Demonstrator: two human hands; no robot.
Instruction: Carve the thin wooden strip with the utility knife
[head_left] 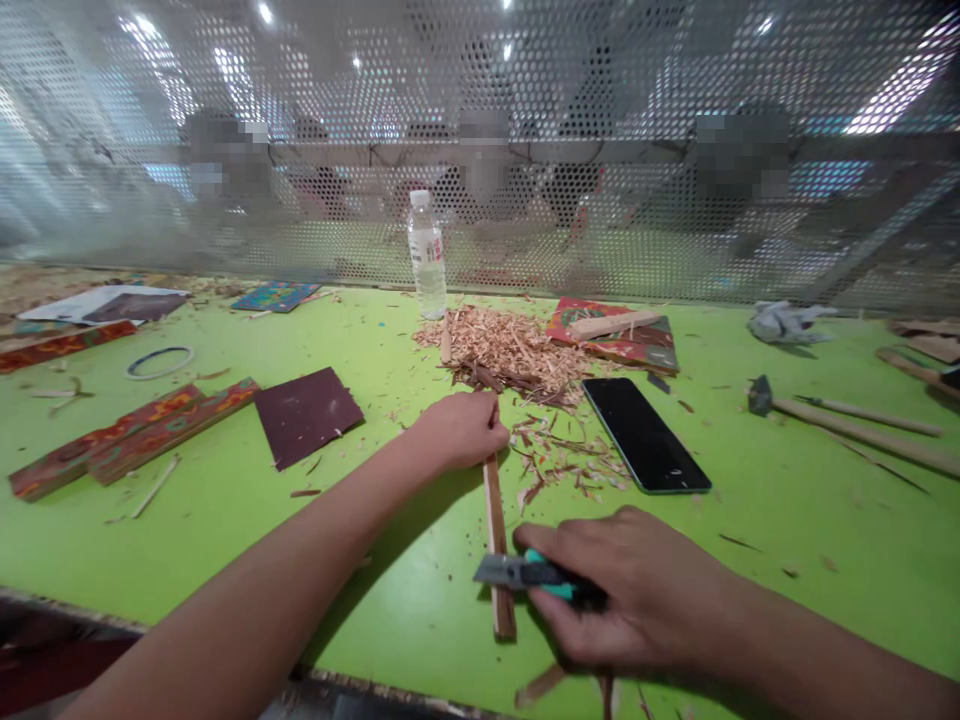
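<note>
Probably, cutting is standing partway done: shavings [510, 350] are lying heaped, but the stick [494, 505] is looking squared on the counter [420, 630]; the left hand [466, 428] is gripping its far end, the right hand [626, 590] a knife [514, 573] across it.

Perforated screen [330, 235] (lights [265, 13] high up), green tabletop [862, 540]

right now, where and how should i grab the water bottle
Probably best around the middle of the water bottle, coming from the left: it stands upright with a slim, rounded body, and the heap of shavings spreads near its base toward the right.
</note>
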